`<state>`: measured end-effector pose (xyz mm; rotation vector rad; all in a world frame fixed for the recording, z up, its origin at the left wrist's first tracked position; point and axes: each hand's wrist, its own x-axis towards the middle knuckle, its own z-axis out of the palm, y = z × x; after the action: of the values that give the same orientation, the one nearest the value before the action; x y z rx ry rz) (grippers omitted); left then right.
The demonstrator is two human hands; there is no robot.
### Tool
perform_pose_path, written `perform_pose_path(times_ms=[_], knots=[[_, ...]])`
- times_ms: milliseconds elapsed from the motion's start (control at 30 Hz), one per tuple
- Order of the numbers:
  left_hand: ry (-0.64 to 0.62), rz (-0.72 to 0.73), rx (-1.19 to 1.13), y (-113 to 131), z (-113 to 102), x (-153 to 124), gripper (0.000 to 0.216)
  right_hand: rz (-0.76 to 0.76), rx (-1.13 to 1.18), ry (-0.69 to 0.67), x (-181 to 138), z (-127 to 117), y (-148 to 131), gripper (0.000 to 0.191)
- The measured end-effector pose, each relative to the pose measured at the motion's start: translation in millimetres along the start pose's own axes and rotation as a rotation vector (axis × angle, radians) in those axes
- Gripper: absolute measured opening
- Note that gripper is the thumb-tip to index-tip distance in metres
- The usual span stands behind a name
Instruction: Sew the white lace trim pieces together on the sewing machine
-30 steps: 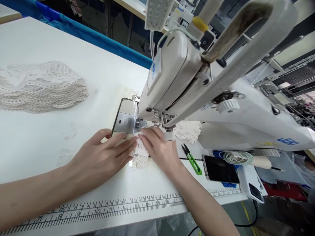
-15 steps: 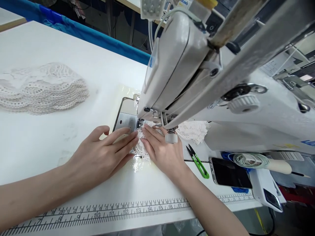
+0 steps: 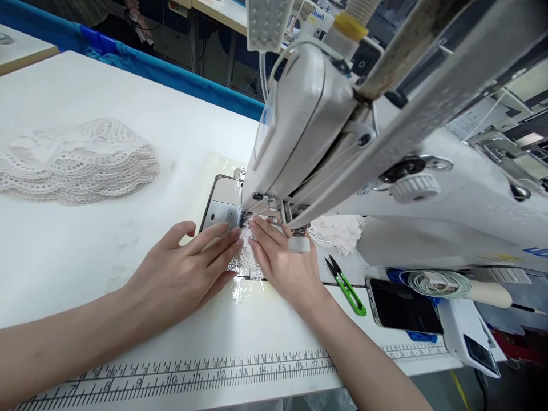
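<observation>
A piece of white eyelet lace [image 3: 252, 262] lies under the presser foot area of a sewing machine [image 3: 295, 108]. My right hand [image 3: 280, 248] rests flat on the lace, fingers stretched toward the needle. My left hand [image 3: 194, 260] is at the lace's left edge, its fingers extended and their tips touching the edge beside the metal plate [image 3: 222, 211]. The machine head hides the needle and the lace's far end. Right of my right hand, more white lace [image 3: 338, 231] lies gathered beneath the machine arm.
A stack of scalloped lace pieces [image 3: 81, 162] sits on the left of the white table. Green thread snips [image 3: 346, 288], a phone [image 3: 405, 305] and a white device [image 3: 468, 337] lie at right. A printed ruler [image 3: 205, 374] runs along the near edge.
The lace has slid a little forward under the machine, its near edge now closer to the needle. My hands keep nearly the same pose. The whole view has shifted slightly.
</observation>
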<state>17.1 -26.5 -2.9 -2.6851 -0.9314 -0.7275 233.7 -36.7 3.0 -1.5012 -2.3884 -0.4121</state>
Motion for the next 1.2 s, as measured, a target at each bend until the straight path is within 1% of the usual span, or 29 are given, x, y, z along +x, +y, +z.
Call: perform_pose_path(times_ms=[200, 567, 733, 833, 900, 967, 1067, 1100, 1133, 1167, 1200], knots=[[0.012, 0.007, 0.025, 0.8, 0.3, -2.2, 0.041, -0.012, 0.022, 0.006, -0.5, 1.2, 1.6, 0.031], [0.026, 0.021, 0.023, -2.5, 0.5, 2.3, 0.042, -0.041, -0.037, 0.030, 1.7, 1.3, 2.5, 0.033], [0.022, 0.043, 0.048, -6.4, 1.0, 3.8, 0.039, -0.044, -0.053, 0.023, 3.1, 4.9, 4.7, 0.033], [0.020, 0.061, 0.065, -7.8, 1.6, 4.6, 0.037, -0.062, -0.064, 0.059, 2.6, 4.1, 5.4, 0.029], [0.018, 0.050, 0.071, -8.1, 1.7, 5.1, 0.036, -0.083, -0.027, 0.100, 0.9, 0.6, 4.9, 0.026], [0.010, 0.031, 0.074, -8.5, 1.6, 5.6, 0.036, -0.090, 0.060, 0.113, -1.4, -4.7, 3.7, 0.023], [0.009, 0.051, 0.065, -10.4, 0.6, 6.5, 0.032, -0.066, 0.178, 0.039, -3.9, -11.4, 2.1, 0.038], [0.011, 0.071, 0.052, -11.6, 0.0, 7.1, 0.030, -0.054, 0.196, 0.002, -4.0, -12.5, 1.9, 0.036], [0.009, 0.090, 0.031, -13.1, -0.7, 8.0, 0.030, -0.039, 0.210, -0.028, -3.8, -12.8, 1.9, 0.030], [-0.008, 0.089, -0.001, -14.9, -1.6, 9.3, 0.031, -0.022, 0.228, -0.049, -3.2, -12.5, 2.1, 0.024], [-0.031, 0.082, -0.043, -17.1, -2.3, 11.1, 0.033, -0.002, 0.255, -0.062, -2.4, -11.6, 2.3, 0.023]])
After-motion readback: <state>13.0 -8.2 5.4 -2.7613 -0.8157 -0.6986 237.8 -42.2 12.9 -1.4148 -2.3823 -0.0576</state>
